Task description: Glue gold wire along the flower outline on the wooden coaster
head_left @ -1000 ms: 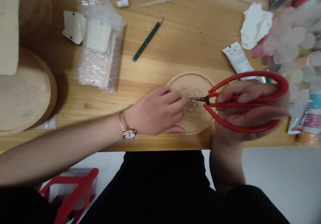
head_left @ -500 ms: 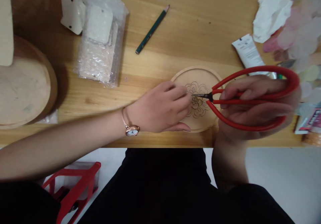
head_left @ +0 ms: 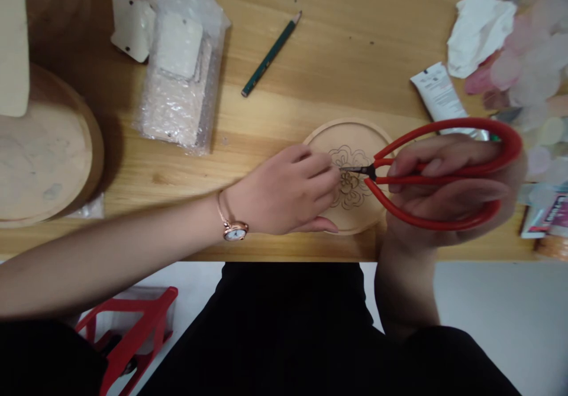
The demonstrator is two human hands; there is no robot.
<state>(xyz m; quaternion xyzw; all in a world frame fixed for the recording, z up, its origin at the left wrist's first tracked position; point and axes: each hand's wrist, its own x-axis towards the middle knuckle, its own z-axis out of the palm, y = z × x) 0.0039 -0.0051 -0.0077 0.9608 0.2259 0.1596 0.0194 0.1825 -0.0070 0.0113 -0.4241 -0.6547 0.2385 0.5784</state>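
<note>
**Small red-handled scissors met bent fingertips over a flower drawing**

From where I stood, a person sat at a wooden table [head_left: 328, 76] with a shallow round wooden tray [head_left: 364, 215] lying flat near its front edge, close to the body, probably so both hands could work without stretching. A flower drawing [head_left: 352, 198] in dark line filled its middle.

The right hand [head_left: 437, 198], palm turned up, held red-handled scissors [head_left: 426, 179] through their big loops. That grip aimed the narrow blades sideways across the tray; they looked nearly closed, their tip just at the other hand's fingertips.

The left hand [head_left: 293, 192] reached over the tray's left side, knuckles up, fingers curled down and thumb stretched out above the near rim. The curl suggested a pinch or a steadying press, but its fingertips were hidden, so I could not tell what they held, if anything.

A dark green pencil [head_left: 270, 55] lay farther back, seemingly set aside. Beyond the scissors' upper loop lay a white tube [head_left: 441, 97], partly covered by it, with a crumpled white tissue [head_left: 479, 32] farther off.
</note>
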